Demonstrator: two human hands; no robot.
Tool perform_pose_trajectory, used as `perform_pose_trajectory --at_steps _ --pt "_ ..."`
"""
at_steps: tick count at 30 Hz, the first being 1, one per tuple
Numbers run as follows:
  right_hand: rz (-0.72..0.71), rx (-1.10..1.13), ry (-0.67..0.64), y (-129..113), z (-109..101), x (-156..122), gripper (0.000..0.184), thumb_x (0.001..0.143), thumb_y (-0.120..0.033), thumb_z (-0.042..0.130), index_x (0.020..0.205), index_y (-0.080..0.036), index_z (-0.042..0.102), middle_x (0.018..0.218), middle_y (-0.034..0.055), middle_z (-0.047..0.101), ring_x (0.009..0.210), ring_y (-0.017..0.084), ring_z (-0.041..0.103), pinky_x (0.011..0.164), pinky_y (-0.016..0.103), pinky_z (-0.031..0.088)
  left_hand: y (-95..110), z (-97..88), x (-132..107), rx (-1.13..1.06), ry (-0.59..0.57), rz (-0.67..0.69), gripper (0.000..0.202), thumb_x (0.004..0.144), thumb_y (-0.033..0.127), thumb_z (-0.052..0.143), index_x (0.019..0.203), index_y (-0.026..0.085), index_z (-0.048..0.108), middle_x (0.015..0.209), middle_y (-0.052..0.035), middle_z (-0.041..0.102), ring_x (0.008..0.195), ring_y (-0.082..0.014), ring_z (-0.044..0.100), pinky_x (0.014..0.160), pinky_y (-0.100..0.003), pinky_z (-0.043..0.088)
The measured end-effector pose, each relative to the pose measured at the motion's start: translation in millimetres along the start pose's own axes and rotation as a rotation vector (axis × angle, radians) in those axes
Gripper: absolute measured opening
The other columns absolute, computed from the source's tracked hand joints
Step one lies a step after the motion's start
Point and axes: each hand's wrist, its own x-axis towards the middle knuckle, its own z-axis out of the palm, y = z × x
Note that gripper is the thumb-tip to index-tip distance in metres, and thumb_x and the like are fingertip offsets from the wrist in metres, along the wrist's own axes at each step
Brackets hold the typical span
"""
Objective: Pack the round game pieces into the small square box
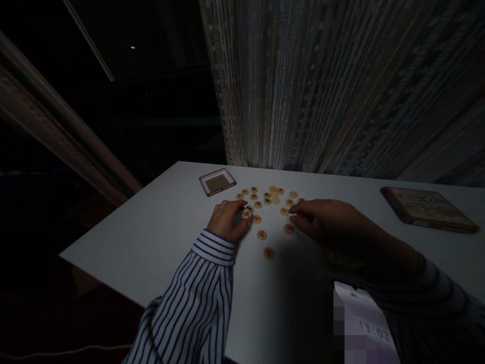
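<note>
Several round wooden Chinese chess pieces [261, 234] with red or dark characters lie on a white table [159, 237]. My left hand [226, 221] has its thumb and forefinger around a dark-marked Chinese chess piece [246, 214], which looks slightly raised beside another. To the right, my right hand [326, 220] reaches over the table with thumb and forefinger a little apart. Its fingertips are beside a red-marked piece [284, 211]; whether they touch it I cannot tell. Another red-marked piece [288, 228] lies just under the thumb.
A shallow brown-edged box part [217, 182] lies at the back left. On the right sits a flat wooden box [428, 208] with a picture on top. A lit phone [366, 318] is near the front edge. Curtains [273, 91] hang behind the table.
</note>
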Motion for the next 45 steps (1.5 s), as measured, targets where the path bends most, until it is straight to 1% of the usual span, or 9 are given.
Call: perform_pose_trajectory --at_steps 7,13,20,23,27,33,37,41,45 --pt "0.033 0.004 0.002 1.2 -7.6 -4.6 0.027 0.082 -0.033 0.042 0.092 -0.023 0.064 0.080 0.0018 0.069 0.069 0.015 0.061 0.056 0.025 0.038 13.6 -5.9 0.3 -0.057 0.109 0.037 0.035 0.070 0.023 0.059 0.103 0.016 0.053 0.085 -0.0050 0.065 0.079 -0.0196 0.056 0.074 -0.036 0.043" --pt "0.062 0.025 0.054 1.4 -12.1 -15.7 0.025 0.081 -0.032 0.043 0.089 -0.023 0.065 0.080 0.0006 0.069 0.069 0.015 0.062 0.057 0.025 0.041 22.0 -7.0 1.7 -0.064 0.168 0.069 0.031 0.069 0.023 0.059 0.099 0.015 0.054 0.083 -0.0055 0.064 0.079 -0.0202 0.056 0.072 -0.035 0.043" --pt "0.116 0.050 0.055 11.6 -15.2 -37.5 0.026 0.081 -0.030 0.041 0.086 -0.022 0.065 0.083 0.0022 0.070 0.073 0.017 0.064 0.062 0.027 0.045 35.2 -4.6 -0.4 -0.056 0.162 0.114 0.031 0.070 0.021 0.059 0.100 0.016 0.055 0.084 -0.0047 0.064 0.082 -0.0198 0.056 0.074 -0.034 0.043" --pt "0.159 0.074 0.079 17.4 -14.0 -50.4 0.026 0.081 -0.029 0.041 0.084 -0.022 0.065 0.083 0.0027 0.070 0.074 0.017 0.064 0.064 0.027 0.047 41.5 -2.1 -2.0 -0.052 0.155 0.137 0.031 0.070 0.022 0.059 0.100 0.016 0.054 0.084 -0.0045 0.064 0.081 -0.0196 0.056 0.074 -0.035 0.043" --pt "0.196 0.111 0.114 24.0 -11.1 -67.4 0.025 0.083 -0.031 0.041 0.087 -0.022 0.064 0.084 0.0029 0.069 0.075 0.017 0.063 0.064 0.026 0.047 49.0 0.6 -3.7 -0.089 0.158 0.167 0.031 0.070 0.021 0.059 0.100 0.015 0.054 0.084 -0.0052 0.064 0.081 -0.0196 0.056 0.073 -0.035 0.043" --pt "0.297 0.146 0.112 31.7 -9.5 -84.9 0.025 0.083 -0.032 0.042 0.086 -0.021 0.063 0.083 0.0029 0.069 0.074 0.018 0.063 0.065 0.029 0.048 59.8 1.6 -6.8 -0.097 0.136 0.154 0.028 0.069 0.018 0.058 0.097 0.016 0.054 0.082 -0.0046 0.063 0.081 -0.0200 0.056 0.075 -0.036 0.043" --pt "0.325 0.161 0.164 36.7 -10.0 -94.1 0.023 0.082 -0.031 0.043 0.087 -0.021 0.063 0.083 0.0032 0.069 0.073 0.017 0.063 0.062 0.028 0.048 69.3 0.3 -7.6 -0.090 0.121 0.133 0.029 0.069 0.019 0.057 0.098 0.017 0.054 0.083 -0.0043 0.063 0.082 -0.0202 0.056 0.075 -0.037 0.042" --pt "0.374 0.188 0.228 40.5 -10.8 -103.0 0.024 0.082 -0.032 0.043 0.087 -0.020 0.063 0.082 0.0035 0.069 0.071 0.017 0.063 0.062 0.029 0.049 83.2 -1.2 -5.0 -0.108 0.116 0.172 0.027 0.071 0.020 0.057 0.097 0.017 0.054 0.084 -0.0045 0.063 0.081 -0.0195 0.056 0.075 -0.035 0.042" --pt "0.410 0.213 0.296 46.7 -7.7 -110.5 0.023 0.082 -0.031 0.044 0.085 -0.019 0.063 0.080 0.0036 0.069 0.070 0.017 0.064 0.061 0.029 0.049 97.7 0.2 -0.8 -0.125 0.092 0.179 0.030 0.071 0.020 0.056 0.101 0.017 0.053 0.086 -0.0048 0.064 0.082 -0.0200 0.056 0.074 -0.035 0.042"
